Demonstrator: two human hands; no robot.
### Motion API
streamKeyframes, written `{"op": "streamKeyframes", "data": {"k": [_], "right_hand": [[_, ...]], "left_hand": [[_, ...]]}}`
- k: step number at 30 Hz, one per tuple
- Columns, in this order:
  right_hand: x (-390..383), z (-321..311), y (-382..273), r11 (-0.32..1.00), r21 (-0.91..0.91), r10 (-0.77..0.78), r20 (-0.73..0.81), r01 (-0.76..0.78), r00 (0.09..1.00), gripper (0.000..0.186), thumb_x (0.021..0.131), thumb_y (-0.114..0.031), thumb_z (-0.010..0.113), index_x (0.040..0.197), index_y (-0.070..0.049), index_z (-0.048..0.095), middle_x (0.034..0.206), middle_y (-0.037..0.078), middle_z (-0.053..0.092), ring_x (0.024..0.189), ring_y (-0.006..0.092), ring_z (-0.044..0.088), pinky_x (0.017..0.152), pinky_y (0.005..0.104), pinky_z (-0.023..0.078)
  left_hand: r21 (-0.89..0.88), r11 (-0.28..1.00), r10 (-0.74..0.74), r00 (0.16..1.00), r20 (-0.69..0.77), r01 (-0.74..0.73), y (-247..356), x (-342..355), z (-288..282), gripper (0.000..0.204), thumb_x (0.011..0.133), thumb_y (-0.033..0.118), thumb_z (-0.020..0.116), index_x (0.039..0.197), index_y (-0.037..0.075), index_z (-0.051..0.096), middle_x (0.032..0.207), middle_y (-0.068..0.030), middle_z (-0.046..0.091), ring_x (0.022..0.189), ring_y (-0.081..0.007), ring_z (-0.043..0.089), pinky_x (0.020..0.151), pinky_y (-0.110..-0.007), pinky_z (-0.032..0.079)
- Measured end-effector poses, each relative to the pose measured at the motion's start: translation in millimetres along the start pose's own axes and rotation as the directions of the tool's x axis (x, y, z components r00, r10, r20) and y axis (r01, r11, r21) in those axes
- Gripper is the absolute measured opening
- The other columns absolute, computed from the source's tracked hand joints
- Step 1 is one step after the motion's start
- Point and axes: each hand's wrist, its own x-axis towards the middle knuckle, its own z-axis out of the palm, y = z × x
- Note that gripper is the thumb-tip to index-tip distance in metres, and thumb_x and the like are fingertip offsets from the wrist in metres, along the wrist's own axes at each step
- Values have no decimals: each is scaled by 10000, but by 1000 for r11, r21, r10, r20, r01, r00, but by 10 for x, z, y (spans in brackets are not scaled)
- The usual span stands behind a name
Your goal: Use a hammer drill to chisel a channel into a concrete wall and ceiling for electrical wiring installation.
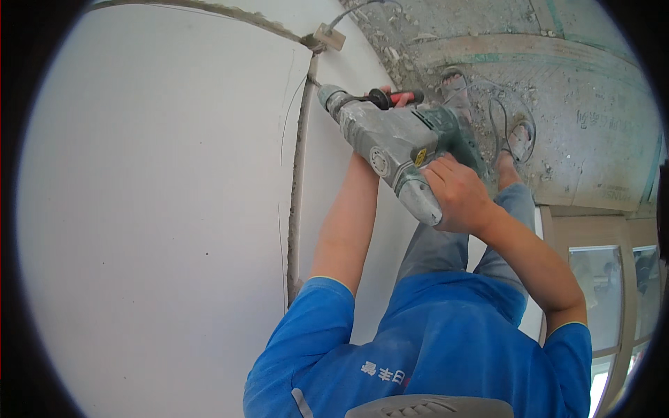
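A grey, dust-covered rotary hammer drill (390, 132) slants across the upper middle, its chuck toward the white wall. Its short bit (315, 81) points at a rough groove (301, 153) cut in the wall, at that groove's upper end; whether the tip touches cannot be told. My right hand (456, 191) is closed around the rear grip. Mostly hidden behind the drill's body, my left hand (402, 102) wraps the red and black side handle (411, 96), with only some fingers showing.
The white wall (160, 195) fills the left, with thin drawn lines beside the groove. A small beige box (329, 37) with a grey cable sits near the groove's corner. Rubble (401, 59) and a looped cable (533, 125) lie on the floor by my sandalled feet. Glazed doors (596, 285) stand at right.
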Motion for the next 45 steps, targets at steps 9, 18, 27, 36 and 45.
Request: {"op": "streamKeyframes", "data": {"k": [9,18,27,36,45], "right_hand": [[262,118,-146,988,123,107,-95,-95,990,501,518,-82,750,977,15,572,903,187,576,843,384,586,748,407,492],[-119,-362,0,994,-89,-43,191,61,981,607,555,-170,742,1096,47,574,975,161,586,893,351,587,776,434,476],[-192,-303,240,995,-101,42,141,-28,989,458,618,-98,690,1059,-8,605,972,103,588,963,285,576,869,398,434],[-334,-286,127,996,-56,67,20,-66,998,408,664,-94,661,1061,-12,619,967,96,601,959,272,578,872,398,445],[-389,-48,387,992,-123,42,19,-39,999,337,694,-113,628,1017,-19,613,927,73,597,926,246,579,859,385,445]], "left_hand": [[140,986,-93,995,34,88,191,23,31,458,958,449,523,1213,69,535,1270,-246,543,1175,-376,570,957,-542,483],[-317,942,-48,980,195,110,-202,33,37,448,1011,451,414,1256,90,515,1321,-148,505,1222,-387,524,1001,-523,453],[-334,925,-38,918,394,182,-20,245,-188,455,1023,417,404,1314,72,463,1377,-89,461,1244,-394,496,1074,-520,400],[-170,985,3,981,194,31,-78,76,-28,412,1011,386,443,1231,49,531,1351,-96,496,1240,-410,498,1080,-535,421],[-186,983,15,996,93,3,-7,313,-210,429,975,381,531,1190,9,533,1306,-91,545,1216,-468,499,1024,-556,478]]}}
